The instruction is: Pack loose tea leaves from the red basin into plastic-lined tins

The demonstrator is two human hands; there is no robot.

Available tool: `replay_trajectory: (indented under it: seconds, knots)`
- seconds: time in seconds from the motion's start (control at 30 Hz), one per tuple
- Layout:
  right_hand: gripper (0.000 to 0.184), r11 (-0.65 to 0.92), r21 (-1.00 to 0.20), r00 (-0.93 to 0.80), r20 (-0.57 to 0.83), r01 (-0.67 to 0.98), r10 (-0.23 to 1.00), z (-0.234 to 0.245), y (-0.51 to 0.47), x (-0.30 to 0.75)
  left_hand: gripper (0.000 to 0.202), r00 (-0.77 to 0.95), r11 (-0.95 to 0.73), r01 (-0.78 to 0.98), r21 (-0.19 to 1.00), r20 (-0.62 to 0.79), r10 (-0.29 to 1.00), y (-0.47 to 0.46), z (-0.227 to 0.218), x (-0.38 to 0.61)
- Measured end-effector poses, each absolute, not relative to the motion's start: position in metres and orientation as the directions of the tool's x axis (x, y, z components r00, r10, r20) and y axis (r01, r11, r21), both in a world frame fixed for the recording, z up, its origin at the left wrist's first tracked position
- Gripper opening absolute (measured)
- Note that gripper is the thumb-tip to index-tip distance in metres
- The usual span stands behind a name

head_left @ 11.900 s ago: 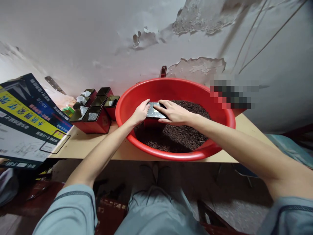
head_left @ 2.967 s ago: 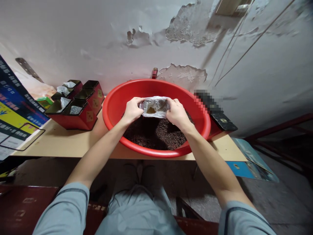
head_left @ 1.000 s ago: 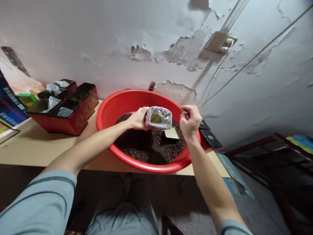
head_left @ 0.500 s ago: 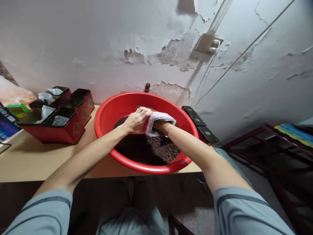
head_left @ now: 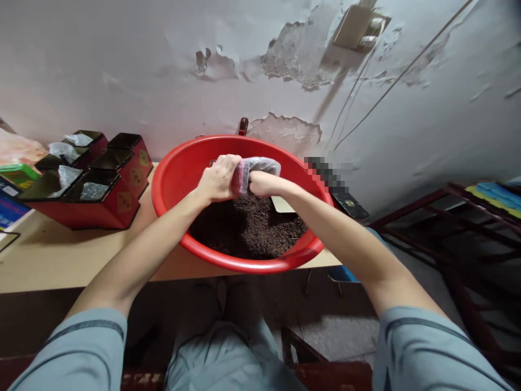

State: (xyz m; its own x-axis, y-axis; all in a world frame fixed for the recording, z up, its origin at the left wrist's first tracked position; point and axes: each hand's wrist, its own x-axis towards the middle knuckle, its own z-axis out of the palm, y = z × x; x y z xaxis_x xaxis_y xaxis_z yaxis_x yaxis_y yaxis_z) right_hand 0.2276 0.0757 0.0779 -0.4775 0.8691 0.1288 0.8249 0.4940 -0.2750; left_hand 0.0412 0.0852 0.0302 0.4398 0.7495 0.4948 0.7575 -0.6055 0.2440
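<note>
A big red basin (head_left: 179, 168) holds a bed of dark loose tea leaves (head_left: 244, 228). Over its far side my left hand (head_left: 217, 178) is closed round a small red tin lined with a crinkled clear plastic bag (head_left: 260, 163), tipped toward the right. My right hand (head_left: 259, 183) is pushed into the mouth of the bag; its fingers are hidden inside, only the wrist shows. A small pale card (head_left: 283, 205) lies on the leaves just under my right forearm.
Several open red tins (head_left: 101, 195), some with bags in them, stand on the wooden table (head_left: 61, 255) at the left, with a green box (head_left: 18, 175) behind. Black lids (head_left: 350, 205) lie right of the basin. A dark red rack (head_left: 456, 217) stands at the right.
One second ago my right hand was up by the basin's right rim, away from the bag. It has since gone into the bag and stays there; my left hand keeps its grip.
</note>
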Motion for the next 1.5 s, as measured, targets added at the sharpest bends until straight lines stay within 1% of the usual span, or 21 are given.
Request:
replay_trajectory:
  seconds: [0.07,0.1,0.13,0.17,0.2,0.23,0.27,0.33,0.4,0.47,0.53,0.6,0.73,0.83,0.9,0.97,1.07,1.13,1.23,1.4,1.5]
  knots:
    - [0.031,0.527,-0.322,-0.481,0.216,0.787,0.850,0.087,0.065,0.239,0.095,0.290,-0.470,0.814,0.342,0.461,0.838,0.088,0.034,0.033]
    - [0.036,0.518,-0.350,-0.448,0.265,0.780,0.854,0.089,0.063,0.246,0.100,0.211,-0.396,0.834,0.384,0.442,0.872,0.088,0.036,0.030]
    - [0.037,0.489,-0.365,-0.406,0.283,0.792,0.869,0.089,0.063,0.253,0.104,0.141,-0.328,0.851,0.410,0.424,0.894,0.088,0.038,0.027]
    - [0.035,0.442,-0.357,-0.373,0.248,0.823,0.894,0.085,0.066,0.258,0.105,0.090,-0.276,0.867,0.415,0.414,0.906,0.087,0.041,0.024]
    - [0.033,0.395,-0.314,-0.362,0.160,0.863,0.918,0.078,0.071,0.262,0.105,0.064,-0.243,0.883,0.400,0.410,0.910,0.085,0.043,0.023]
    - [0.033,0.367,-0.241,-0.366,0.051,0.899,0.929,0.068,0.078,0.264,0.104,0.062,-0.228,0.901,0.369,0.410,0.910,0.083,0.045,0.022]
    - [0.038,0.357,-0.155,-0.370,-0.061,0.921,0.927,0.056,0.087,0.265,0.103,0.078,-0.223,0.920,0.323,0.406,0.911,0.080,0.047,0.021]
    - [0.069,0.360,-0.027,-0.358,-0.200,0.933,0.912,0.028,0.104,0.261,0.099,0.135,-0.230,0.951,0.207,0.391,0.910,0.075,0.047,0.020]
    - [0.098,0.339,0.027,-0.320,-0.269,0.940,0.908,0.003,0.117,0.254,0.090,0.184,-0.229,0.970,0.083,0.369,0.911,0.071,0.045,0.017]
    - [0.111,0.302,0.044,-0.273,-0.319,0.952,0.908,-0.013,0.124,0.247,0.081,0.200,-0.217,0.976,0.008,0.349,0.915,0.071,0.041,0.013]
    - [0.116,0.285,0.052,-0.250,-0.347,0.957,0.904,-0.020,0.125,0.240,0.079,0.187,-0.204,0.979,0.015,0.333,0.924,0.072,0.037,0.008]
    - [0.118,0.294,0.057,-0.253,-0.373,0.954,0.893,-0.021,0.120,0.233,0.085,0.173,-0.204,0.977,0.065,0.323,0.931,0.073,0.034,0.005]
    - [0.123,0.416,0.050,-0.344,-0.478,0.908,0.809,-0.021,0.106,0.224,0.094,0.182,-0.228,0.967,0.113,0.316,0.931,0.076,0.032,0.004]
    - [0.128,0.484,0.024,-0.415,-0.476,0.875,0.775,-0.028,0.098,0.223,0.094,0.189,-0.241,0.961,0.135,0.312,0.931,0.077,0.029,0.005]
    - [0.123,0.489,0.023,-0.426,-0.456,0.872,0.781,-0.035,0.094,0.224,0.094,0.196,-0.248,0.958,0.142,0.303,0.933,0.078,0.026,0.006]
    - [0.111,0.498,0.030,-0.439,-0.429,0.867,0.790,-0.041,0.091,0.224,0.094,0.210,-0.256,0.957,0.134,0.288,0.934,0.078,0.023,0.008]
    - [0.092,0.550,0.028,-0.505,-0.358,0.835,0.785,-0.046,0.085,0.223,0.091,0.231,-0.269,0.957,0.110,0.276,0.933,0.077,0.021,0.011]
    - [0.086,0.568,0.024,-0.532,-0.322,0.822,0.783,-0.047,0.081,0.222,0.090,0.243,-0.278,0.956,0.096,0.277,0.930,0.077,0.020,0.012]
    - [0.081,0.565,0.023,-0.533,-0.303,0.825,0.790,-0.048,0.080,0.222,0.090,0.237,-0.273,0.957,0.093,0.290,0.927,0.077,0.020,0.011]
    - [0.066,0.587,0.012,-0.563,-0.266,0.809,0.782,-0.037,0.084,0.226,0.096,0.162,-0.230,0.956,0.182,0.323,0.932,0.079,0.019,0.010]
    - [0.059,0.567,-0.045,-0.563,-0.205,0.823,0.801,-0.015,0.088,0.239,0.099,0.133,-0.220,0.944,0.246,0.326,0.936,0.080,0.019,0.009]
